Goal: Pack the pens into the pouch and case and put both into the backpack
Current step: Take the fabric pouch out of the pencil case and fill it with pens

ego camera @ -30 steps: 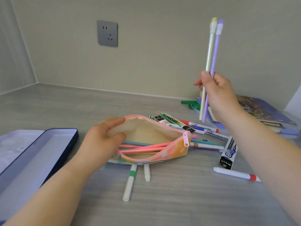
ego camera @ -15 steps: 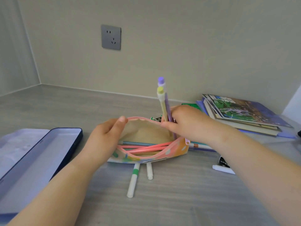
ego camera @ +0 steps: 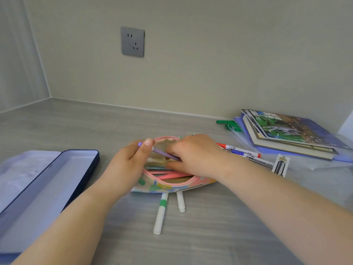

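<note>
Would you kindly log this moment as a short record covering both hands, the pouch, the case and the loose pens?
pouch: unzipped, stored pens inside
left hand: holds the pouch rim, mouth open
right hand: holds the purple pen across the mouth
case: open, left of the pouch, no pens visible in it
loose pens: two white pens poke out from under the pouch; markers lie to its right
backpack: not in view
</note>
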Motion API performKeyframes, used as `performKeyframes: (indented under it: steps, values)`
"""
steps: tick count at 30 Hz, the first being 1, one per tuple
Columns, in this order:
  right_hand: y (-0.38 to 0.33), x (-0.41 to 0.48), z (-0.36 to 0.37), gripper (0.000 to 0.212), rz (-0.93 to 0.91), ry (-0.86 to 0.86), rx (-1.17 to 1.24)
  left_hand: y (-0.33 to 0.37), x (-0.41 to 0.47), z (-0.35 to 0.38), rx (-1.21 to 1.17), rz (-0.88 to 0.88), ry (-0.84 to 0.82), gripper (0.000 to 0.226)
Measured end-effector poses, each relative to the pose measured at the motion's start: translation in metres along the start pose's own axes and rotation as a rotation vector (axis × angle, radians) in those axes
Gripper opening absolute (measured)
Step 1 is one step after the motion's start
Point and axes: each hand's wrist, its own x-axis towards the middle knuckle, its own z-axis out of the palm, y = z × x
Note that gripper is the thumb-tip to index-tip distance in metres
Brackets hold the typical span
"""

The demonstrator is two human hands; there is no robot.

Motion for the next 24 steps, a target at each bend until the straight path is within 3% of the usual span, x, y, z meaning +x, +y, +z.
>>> performKeyframes:
  steps: [4,8,12,18,21,24]
  values:
    - [0.006,0.004,-0.004,0.016,0.006,-0.047,-0.068,0.002,0.000,-0.002,-0.056,-0.004,-0.011,0.012]
    - [0.008,0.002,-0.002,0.016,0.014,-0.207,-0.161,0.003,0.000,0.000,-0.024,0.007,-0.023,0.038]
    - [0.003,0.002,0.007,0.021,0.017,-0.263,-0.229,0.003,-0.001,0.001,-0.014,0.044,-0.027,0.047]
    - [0.015,0.001,-0.003,0.012,0.122,-0.226,0.124,-0.001,0.002,-0.004,-0.010,0.016,-0.016,0.035]
    - [0.020,-0.004,0.000,0.017,0.132,-0.181,0.155,0.000,0.001,-0.003,0.032,0.055,-0.010,0.032]
    - [0.025,-0.012,0.004,0.021,0.147,-0.111,0.233,0.002,-0.003,-0.003,0.084,0.124,-0.130,0.022]
